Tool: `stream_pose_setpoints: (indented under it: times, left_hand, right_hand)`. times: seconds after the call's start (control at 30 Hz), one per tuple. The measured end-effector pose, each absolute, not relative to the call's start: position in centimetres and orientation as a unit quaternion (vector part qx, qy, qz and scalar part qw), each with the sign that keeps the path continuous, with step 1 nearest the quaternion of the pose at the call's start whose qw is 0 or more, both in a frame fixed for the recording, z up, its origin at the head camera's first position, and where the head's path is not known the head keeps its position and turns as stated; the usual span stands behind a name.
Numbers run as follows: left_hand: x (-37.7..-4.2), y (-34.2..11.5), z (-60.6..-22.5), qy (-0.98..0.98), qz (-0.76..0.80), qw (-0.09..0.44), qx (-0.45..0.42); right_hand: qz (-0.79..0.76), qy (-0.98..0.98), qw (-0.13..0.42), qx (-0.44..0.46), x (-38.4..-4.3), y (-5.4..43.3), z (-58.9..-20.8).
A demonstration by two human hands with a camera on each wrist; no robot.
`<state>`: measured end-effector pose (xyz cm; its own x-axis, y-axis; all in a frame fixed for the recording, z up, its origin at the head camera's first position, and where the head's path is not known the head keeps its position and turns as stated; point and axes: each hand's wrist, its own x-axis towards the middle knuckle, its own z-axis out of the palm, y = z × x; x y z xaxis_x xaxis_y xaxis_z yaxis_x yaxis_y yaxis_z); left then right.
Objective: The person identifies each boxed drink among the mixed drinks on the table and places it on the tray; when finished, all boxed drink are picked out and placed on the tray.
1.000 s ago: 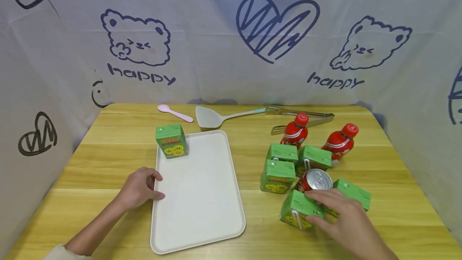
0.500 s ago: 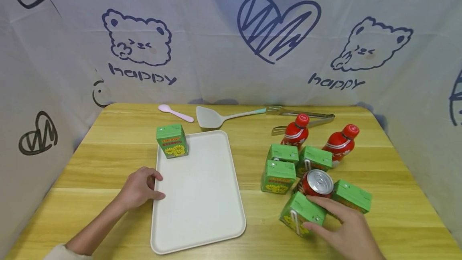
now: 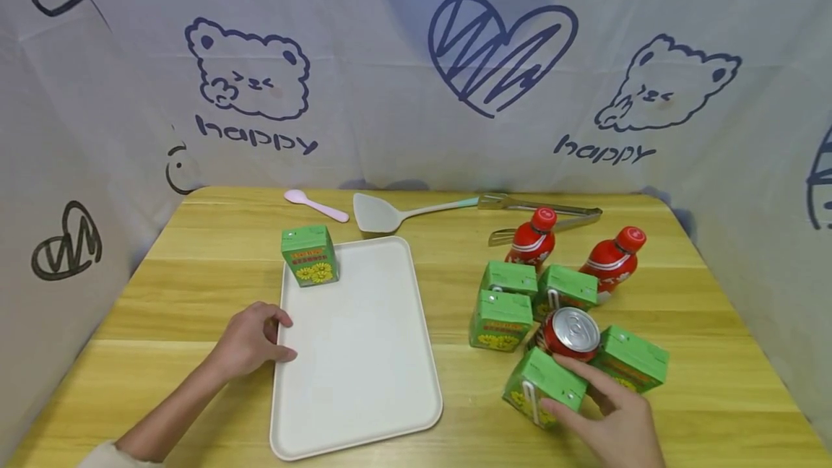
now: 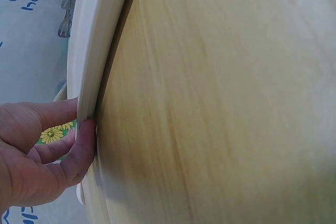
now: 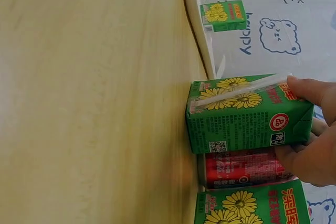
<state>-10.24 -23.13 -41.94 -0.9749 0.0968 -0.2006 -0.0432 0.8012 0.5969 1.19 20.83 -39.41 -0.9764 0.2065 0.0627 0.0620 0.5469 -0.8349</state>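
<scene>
At the left side of the white tray [image 3: 357, 352], my left hand [image 3: 253, 338] holds the rim, thumb and fingers pinching the tray edge [image 4: 94, 56] in the left wrist view. My right hand [image 3: 614, 410] grips a green drink carton [image 3: 546, 381] with yellow flowers and a white straw on its side. In the right wrist view the thumb and fingers are on the upper part of this carton [image 5: 236, 124]. Right behind it stands a red can [image 3: 572, 331]. Another green carton [image 3: 310, 255] stands upright at the tray's far left corner.
Several more green cartons [image 3: 500, 320] stand around the can, one carton [image 3: 630, 358] to its right. Two red bottles [image 3: 533, 237] are behind them. A pink spoon [image 3: 316, 206], a spatula [image 3: 380, 214] and metal tongs [image 3: 546, 204] lie along the table's back edge.
My right hand has shifted slightly toward the near edge, its fingers moving from over the carton's top to its sides. The carton has turned and come slightly nearer. My left hand stays put.
</scene>
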Motion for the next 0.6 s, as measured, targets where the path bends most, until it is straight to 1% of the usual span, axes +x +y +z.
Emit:
stream_pose_setpoints:
  times: [0.1, 0.43, 0.6]
  left_hand:
    - [-10.2, -23.1, -41.9, 0.942, 0.315, 0.114, 0.012]
    - [-10.1, -23.1, -41.7, 0.942, 0.316, 0.115, 0.009]
    - [-10.1, -23.0, -41.7, 0.943, 0.312, 0.112, 0.013]
  right_hand:
    - [0.472, -0.875, 0.059, -0.091, 1.1, 20.8, -39.2]
    - [0.448, -0.889, 0.022, -0.095, 0.5, 20.6, -37.9]
    - [0.453, -0.888, 0.021, -0.071, 0.2, 20.1, -37.2]
